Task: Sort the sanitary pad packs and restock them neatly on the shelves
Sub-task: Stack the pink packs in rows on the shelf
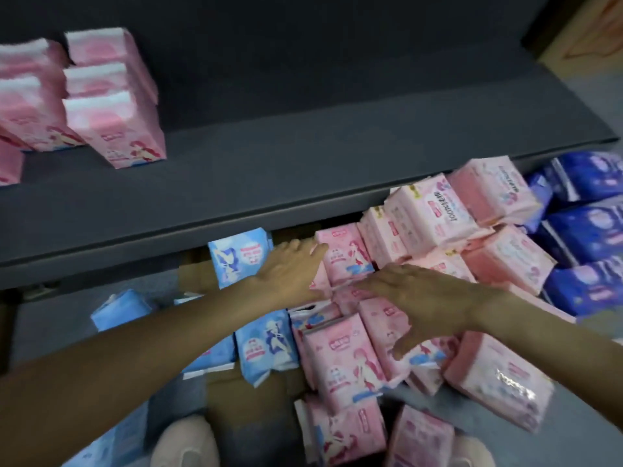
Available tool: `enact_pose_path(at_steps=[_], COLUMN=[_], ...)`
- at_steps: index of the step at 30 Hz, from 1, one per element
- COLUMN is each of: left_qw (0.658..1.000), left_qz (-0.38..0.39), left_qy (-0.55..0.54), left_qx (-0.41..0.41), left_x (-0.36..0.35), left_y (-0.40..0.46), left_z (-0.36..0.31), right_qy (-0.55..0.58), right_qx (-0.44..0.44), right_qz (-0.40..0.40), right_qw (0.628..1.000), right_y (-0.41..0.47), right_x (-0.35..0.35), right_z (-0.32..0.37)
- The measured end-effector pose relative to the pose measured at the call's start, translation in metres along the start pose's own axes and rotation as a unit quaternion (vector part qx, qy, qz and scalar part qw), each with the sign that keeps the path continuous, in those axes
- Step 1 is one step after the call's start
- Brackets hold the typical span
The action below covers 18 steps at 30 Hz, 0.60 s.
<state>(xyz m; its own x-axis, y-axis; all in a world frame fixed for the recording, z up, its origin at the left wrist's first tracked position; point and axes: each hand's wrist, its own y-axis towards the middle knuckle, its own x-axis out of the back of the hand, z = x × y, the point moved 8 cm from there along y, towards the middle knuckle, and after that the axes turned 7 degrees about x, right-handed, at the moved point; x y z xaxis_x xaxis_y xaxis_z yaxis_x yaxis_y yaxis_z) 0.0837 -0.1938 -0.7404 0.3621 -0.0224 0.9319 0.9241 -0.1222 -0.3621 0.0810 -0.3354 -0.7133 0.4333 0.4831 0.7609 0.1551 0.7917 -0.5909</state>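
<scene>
Both of your hands are out over the loose heap of pink packs (pixel 350 358) at lower centre of the frame. Your left hand (pixel 290 274) lies flat with straight fingers, the fingertips touching the upright pink pack (pixel 347 254) just under the edge of the dark shelf (pixel 303 170). Your right hand (pixel 418 298) is spread, palm down, over the pink packs right of centre, thumb hanging toward the lower ones; it grips nothing. The two hands are near each other but apart.

The likely step is to gather pink packs from the heap for the shelf above. Take packs that face the same way, and close each hand round the narrow sides rather than pressing on the soft face, since the wrapping looks slippery and the pile is loose. Lift from the top of the heap so that the slanted packs at centre right do not slide.

The light blue packs (pixel 266 345) lie left of the pink ones, and the dark blue packs (pixel 586 230) are stacked at the right edge; keep them out of your grasp. The standing pink row (pixel 114 129) at upper left of the frame shows the pattern: upright, printed face forward, touching side by side. Set the new packs just beside that row, on the bare stretch of shelf to its right.
</scene>
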Motion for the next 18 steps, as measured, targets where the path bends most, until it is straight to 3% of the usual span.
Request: enact_pose_path(at_steps=[5,10,18], left_qw=[0.989,0.989,0.988], left_qz=[0.089,0.082,0.105], left_qy=[0.107,0.097,-0.057], left_qx=[0.054,0.08,0.101], left_x=[-0.042,-0.042,-0.043], left_y=[0.014,0.028,0.03], left_z=[0.013,0.011,0.014], right_qy=[-0.089,-0.159,0.008], right_qx=[-0.036,-0.04,-0.035], right_qz=[0.043,-0.009,0.012], right_qw=[0.994,0.986,0.999], right_y=[0.0,0.004,0.017], right_x=[-0.029,-0.02,-0.034], right_z=[0.008,-0.002,-0.014])
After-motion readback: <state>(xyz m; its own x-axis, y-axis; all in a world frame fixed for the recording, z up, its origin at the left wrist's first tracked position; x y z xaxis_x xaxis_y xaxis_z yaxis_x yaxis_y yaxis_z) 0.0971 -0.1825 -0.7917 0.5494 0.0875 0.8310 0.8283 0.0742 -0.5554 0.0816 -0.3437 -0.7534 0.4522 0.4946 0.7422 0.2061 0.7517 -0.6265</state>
